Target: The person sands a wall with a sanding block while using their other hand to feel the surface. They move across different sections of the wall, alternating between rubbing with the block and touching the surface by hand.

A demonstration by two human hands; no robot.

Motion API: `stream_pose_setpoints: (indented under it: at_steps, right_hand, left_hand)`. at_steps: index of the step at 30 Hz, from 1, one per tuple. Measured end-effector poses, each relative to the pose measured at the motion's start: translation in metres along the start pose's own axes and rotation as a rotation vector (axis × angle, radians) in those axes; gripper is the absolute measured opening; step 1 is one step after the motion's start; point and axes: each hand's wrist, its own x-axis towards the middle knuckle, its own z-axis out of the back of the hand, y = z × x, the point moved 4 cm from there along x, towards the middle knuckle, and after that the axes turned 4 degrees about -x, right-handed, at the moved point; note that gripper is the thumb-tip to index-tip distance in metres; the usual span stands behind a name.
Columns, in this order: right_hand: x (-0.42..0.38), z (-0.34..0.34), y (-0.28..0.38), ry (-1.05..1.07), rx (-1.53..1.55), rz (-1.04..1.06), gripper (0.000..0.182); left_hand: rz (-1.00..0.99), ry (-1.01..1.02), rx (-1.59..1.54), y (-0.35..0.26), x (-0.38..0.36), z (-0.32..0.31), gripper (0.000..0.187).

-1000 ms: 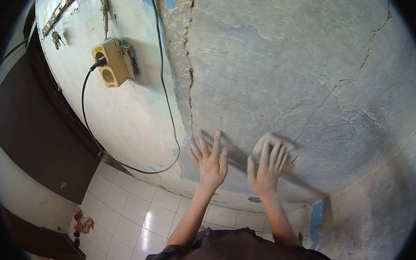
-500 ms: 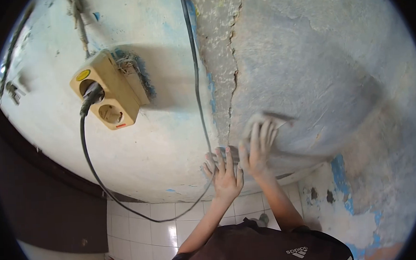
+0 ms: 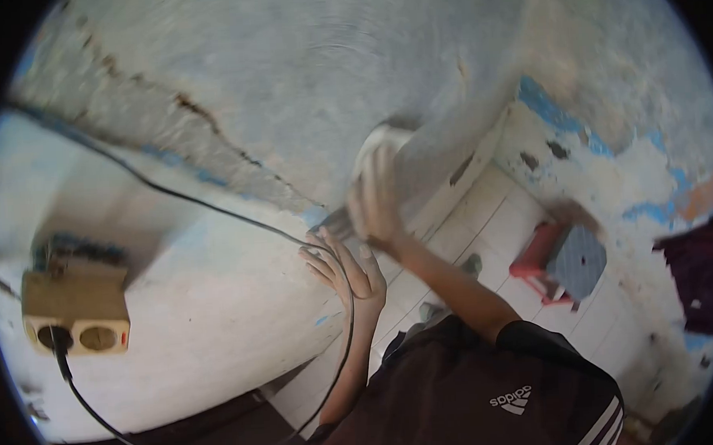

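Note:
My left hand (image 3: 355, 275) rests flat on the pale wall (image 3: 216, 310), its fingers spread and dusty. A thin black cable (image 3: 186, 197) loops across the front of this hand and wrist. Farther up and to the right, my right hand (image 3: 377, 193), smeared by motion, presses a pale flat piece (image 3: 388, 135), perhaps sandpaper, against the grey plastered part of the wall (image 3: 308, 72). Most of that piece is under my fingers. A jagged crack (image 3: 197, 110) runs down the plaster toward my left hand.
At left a yellowed double socket (image 3: 75, 310) juts from the wall, with a black plug (image 3: 59, 341) in one outlet. Below right, a red stool (image 3: 535, 253) with a grey top stands on white floor tiles (image 3: 485, 224). Dark cloth (image 3: 698, 277) hangs at far right.
The view has turned and shifted right, so the socket sits lower left and the stool appears. My right hand still moves over the plaster with the pale piece; my left hand stays on the wall.

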Motion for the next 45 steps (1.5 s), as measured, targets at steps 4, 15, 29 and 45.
stream_pose_setpoints:
  at_steps: [4,15,29,45]
  right_hand:
    - [-0.154,-0.051,0.015,0.376,0.383,-0.574,0.058]
    - [-0.109,-0.055,-0.038,-0.037,-0.003,-0.847,0.062]
    - [-0.176,-0.085,-0.094,-0.280,0.411,-1.430,0.065]
    - [-0.257,-0.126,-0.060,-0.054,0.240,-0.916,0.056]
  left_hand:
    - [-0.007,0.035,0.012,0.006,0.005,-0.008,0.073]
    - [-0.148,0.245,0.221,0.023,-0.004,-0.014,0.067]
    - [-0.281,0.229,0.333,0.027,-0.006,-0.029,0.068]
    - [-0.332,0.211,0.381,0.028,-0.010,-0.036,0.067]
